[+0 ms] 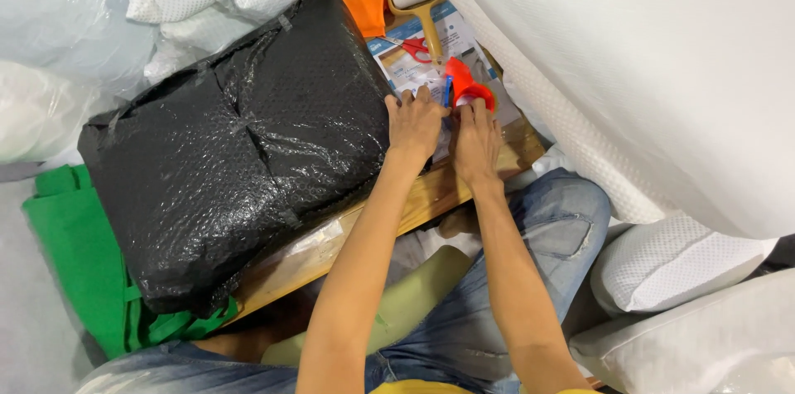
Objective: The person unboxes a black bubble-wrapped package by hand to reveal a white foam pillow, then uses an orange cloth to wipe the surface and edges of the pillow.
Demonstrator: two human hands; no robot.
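Note:
A large parcel wrapped in black bubble wrap [240, 137] lies on a low wooden table [431, 195]. My left hand [414, 122] rests flat against the parcel's right edge, fingers spread. My right hand [476, 139] lies just beside it on the table. Its fingertips touch a red tape dispenser [464, 84], and whether it grips the dispenser I cannot tell.
Red-handled scissors [416, 49], a yellow-handled roller [422, 9] and an orange cloth [367, 9] lie on printed papers [406, 71] beyond the hands. White padded bundles [646, 71] crowd the right and top. A green bag [83, 261] sits under the parcel's left end.

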